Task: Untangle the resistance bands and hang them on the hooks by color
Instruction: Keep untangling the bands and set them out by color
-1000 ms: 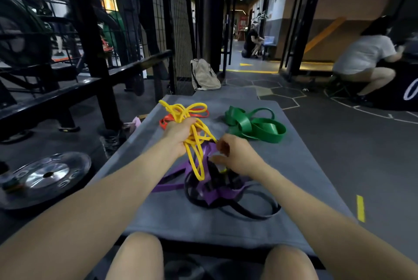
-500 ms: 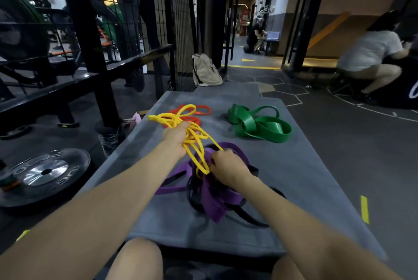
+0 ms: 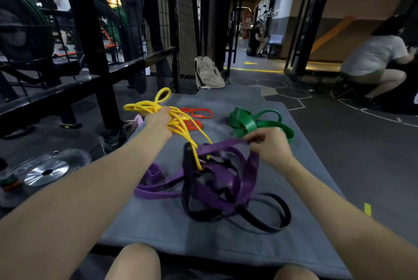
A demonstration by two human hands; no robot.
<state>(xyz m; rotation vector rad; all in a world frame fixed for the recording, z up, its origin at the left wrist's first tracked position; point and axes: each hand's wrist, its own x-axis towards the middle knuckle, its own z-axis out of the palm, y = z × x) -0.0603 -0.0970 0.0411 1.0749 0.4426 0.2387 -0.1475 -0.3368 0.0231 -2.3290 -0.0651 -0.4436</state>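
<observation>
My left hand (image 3: pixel 161 119) grips a bunch of thin yellow bands (image 3: pixel 144 106), lifted above the grey mat (image 3: pixel 158 223). One yellow strand runs down into the tangle of purple bands (image 3: pixel 226 191) and black bands (image 3: pixel 271 218) in the mat's middle. My right hand (image 3: pixel 268 146) pinches a purple band and holds it stretched up and to the right. Orange bands (image 3: pixel 199 113) lie flat behind the yellow ones. A pile of green bands (image 3: pixel 253 122) lies at the back right of the mat. No hooks are in view.
A black steel rack (image 3: pixel 90 53) with a mesh panel stands to the left. A silver weight plate (image 3: pixel 46 170) lies on the floor at left. A beige bag (image 3: pixel 208 73) leans beyond the mat. A person (image 3: pixel 373 60) crouches at far right. My knees show at the bottom edge.
My left hand has pulled the yellow bands up and to the left. My right hand has moved right and lifted a purple band out of the tangle, stretching it.
</observation>
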